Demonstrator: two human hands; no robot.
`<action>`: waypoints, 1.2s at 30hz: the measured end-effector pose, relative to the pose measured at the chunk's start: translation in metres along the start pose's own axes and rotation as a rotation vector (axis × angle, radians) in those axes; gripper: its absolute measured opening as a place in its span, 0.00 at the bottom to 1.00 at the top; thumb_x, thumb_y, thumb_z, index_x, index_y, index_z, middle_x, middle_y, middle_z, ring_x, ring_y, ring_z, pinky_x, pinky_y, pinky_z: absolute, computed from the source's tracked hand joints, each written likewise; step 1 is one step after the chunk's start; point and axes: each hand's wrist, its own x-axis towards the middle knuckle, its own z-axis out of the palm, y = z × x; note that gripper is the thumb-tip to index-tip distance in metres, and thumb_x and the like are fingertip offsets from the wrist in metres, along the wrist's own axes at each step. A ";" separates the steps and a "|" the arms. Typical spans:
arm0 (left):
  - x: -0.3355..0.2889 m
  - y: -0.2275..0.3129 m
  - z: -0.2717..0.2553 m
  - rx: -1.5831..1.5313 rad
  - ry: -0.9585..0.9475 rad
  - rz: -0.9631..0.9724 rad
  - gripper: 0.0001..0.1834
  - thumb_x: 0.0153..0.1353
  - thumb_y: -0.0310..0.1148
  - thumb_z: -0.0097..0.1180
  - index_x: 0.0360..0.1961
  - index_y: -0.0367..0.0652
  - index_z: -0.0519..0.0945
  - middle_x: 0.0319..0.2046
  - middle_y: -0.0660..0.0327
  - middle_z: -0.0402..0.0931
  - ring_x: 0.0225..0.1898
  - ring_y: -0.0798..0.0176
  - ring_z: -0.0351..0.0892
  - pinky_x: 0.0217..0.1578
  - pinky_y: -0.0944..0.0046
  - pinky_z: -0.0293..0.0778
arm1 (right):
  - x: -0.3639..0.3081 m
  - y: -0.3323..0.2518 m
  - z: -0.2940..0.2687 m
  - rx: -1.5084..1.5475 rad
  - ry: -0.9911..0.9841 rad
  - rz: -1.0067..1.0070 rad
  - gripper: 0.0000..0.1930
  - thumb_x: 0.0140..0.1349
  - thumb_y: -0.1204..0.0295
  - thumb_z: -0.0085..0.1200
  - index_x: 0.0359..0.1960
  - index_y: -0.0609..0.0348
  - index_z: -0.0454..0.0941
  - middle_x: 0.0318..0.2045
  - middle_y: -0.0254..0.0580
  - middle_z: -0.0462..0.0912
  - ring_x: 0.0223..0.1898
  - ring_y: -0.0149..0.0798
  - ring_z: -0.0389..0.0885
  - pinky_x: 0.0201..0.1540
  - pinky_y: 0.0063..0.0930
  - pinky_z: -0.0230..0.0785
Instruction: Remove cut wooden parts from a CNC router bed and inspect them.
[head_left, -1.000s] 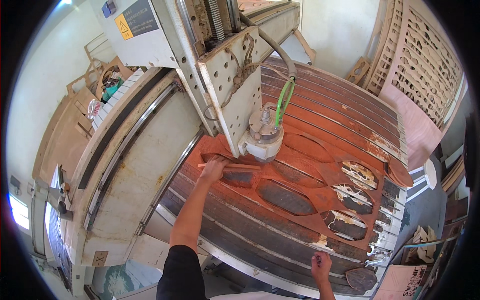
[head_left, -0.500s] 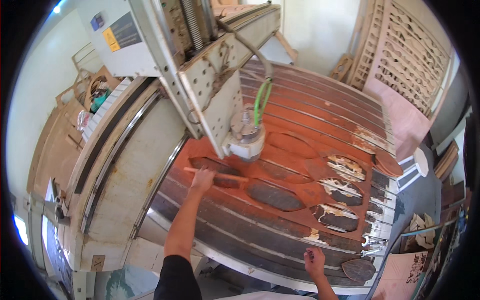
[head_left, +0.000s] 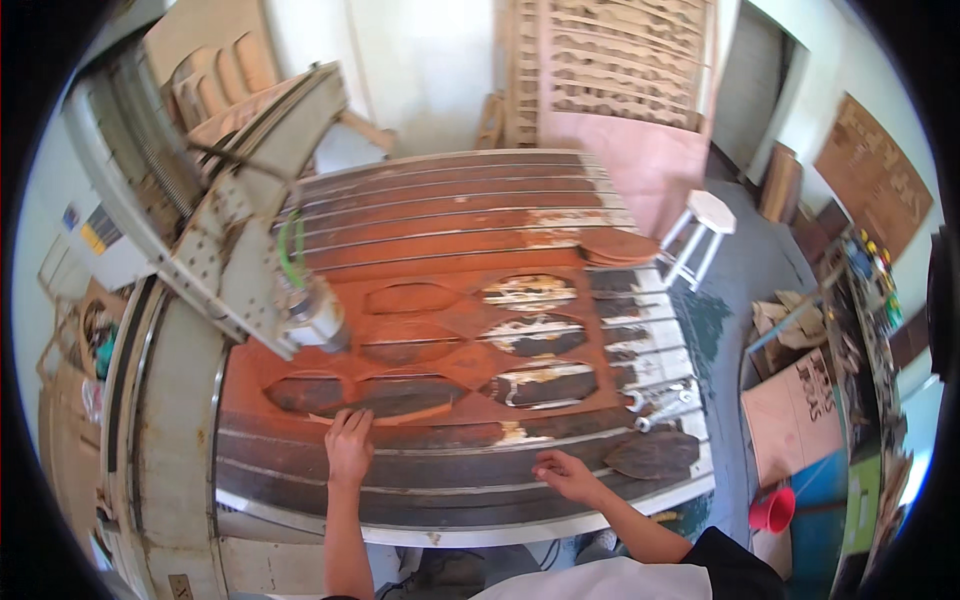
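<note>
My left hand (head_left: pixel 350 445) grips a thin, reddish-dusted wooden piece (head_left: pixel 428 412), seen nearly edge on, over the near edge of a cut sheet. This reddish sheet (head_left: pixel 470 372) has several leaf-shaped openings and lies on the slotted machine bed (head_left: pixel 400 478). Above the bed's near part hovers my right hand (head_left: pixel 568 476), its fingers loosely bent and slightly apart, with nothing visible in them. A dark leaf-shaped piece (head_left: pixel 655 455) lies to its right. Stacked leaf-shaped pieces (head_left: pixel 618 246) rest at the bed's right edge.
The machine's spindle (head_left: pixel 314 318) hangs over the sheet's left side. Wrenches (head_left: pixel 662 405) lie at the bed's right. A white stool (head_left: pixel 700 235) stands beyond, with a red bucket (head_left: pixel 772 510) on the floor. Latticed panels (head_left: pixel 625 60) lean against the back wall.
The view has swung to the right. My left hand has drawn the wooden piece nearer, to the sheet's near edge. My right hand has moved left, away from the dark leaf-shaped piece.
</note>
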 end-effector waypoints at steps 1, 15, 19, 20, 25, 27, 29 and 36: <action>0.001 0.024 0.001 -0.009 -0.011 0.026 0.19 0.39 0.18 0.54 0.37 0.37 0.80 0.36 0.57 0.80 0.43 0.53 0.76 0.41 0.56 0.76 | -0.009 0.009 -0.021 0.016 0.024 0.004 0.12 0.60 0.71 0.56 0.44 0.63 0.77 0.35 0.40 0.83 0.36 0.33 0.81 0.40 0.29 0.74; -0.031 0.417 0.017 -0.075 0.227 0.150 0.21 0.39 0.15 0.53 0.39 0.34 0.81 0.38 0.51 0.81 0.42 0.48 0.79 0.45 0.52 0.76 | -0.222 0.008 -0.301 0.109 0.047 0.001 0.15 0.67 0.67 0.49 0.52 0.61 0.72 0.43 0.39 0.81 0.42 0.32 0.78 0.43 0.28 0.71; 0.000 0.530 0.040 -0.230 0.237 0.333 0.21 0.39 0.16 0.54 0.39 0.33 0.81 0.40 0.51 0.80 0.44 0.47 0.78 0.48 0.50 0.76 | -0.251 -0.012 -0.361 0.442 0.114 0.011 0.21 0.69 0.59 0.47 0.53 0.65 0.71 0.43 0.42 0.81 0.41 0.34 0.79 0.41 0.29 0.71; 0.006 0.551 0.049 -0.278 0.248 0.403 0.20 0.39 0.16 0.54 0.39 0.33 0.81 0.41 0.50 0.80 0.44 0.47 0.78 0.48 0.49 0.75 | -0.254 -0.018 -0.376 0.604 0.069 -0.001 0.21 0.69 0.59 0.47 0.52 0.65 0.71 0.42 0.42 0.80 0.41 0.34 0.79 0.42 0.29 0.71; 0.036 0.615 0.069 -0.358 0.283 0.549 0.16 0.42 0.18 0.55 0.37 0.32 0.81 0.40 0.50 0.79 0.44 0.46 0.77 0.49 0.48 0.75 | -0.261 -0.027 -0.429 0.751 0.108 -0.060 0.15 0.65 0.69 0.52 0.48 0.67 0.72 0.41 0.40 0.80 0.41 0.32 0.78 0.44 0.28 0.70; 0.053 0.631 0.078 -0.300 0.289 0.458 0.12 0.48 0.20 0.55 0.36 0.33 0.81 0.41 0.50 0.79 0.43 0.46 0.77 0.46 0.49 0.75 | -0.262 -0.027 -0.445 0.754 0.152 -0.095 0.13 0.64 0.72 0.53 0.48 0.66 0.72 0.42 0.41 0.80 0.43 0.32 0.78 0.47 0.27 0.70; 0.063 0.631 0.097 -0.243 0.289 0.274 0.11 0.51 0.21 0.55 0.37 0.33 0.81 0.42 0.49 0.79 0.43 0.45 0.77 0.45 0.51 0.75 | -0.258 -0.026 -0.463 0.751 0.193 -0.134 0.12 0.63 0.76 0.53 0.47 0.66 0.72 0.42 0.42 0.80 0.46 0.32 0.78 0.49 0.26 0.70; 0.094 0.681 0.203 -1.091 -0.013 -0.463 0.16 0.64 0.29 0.52 0.51 0.34 0.73 0.43 0.54 0.77 0.40 0.56 0.77 0.43 0.59 0.76 | -0.206 -0.008 -0.543 0.728 0.229 -0.220 0.11 0.63 0.76 0.54 0.46 0.60 0.70 0.43 0.37 0.79 0.45 0.31 0.77 0.50 0.29 0.69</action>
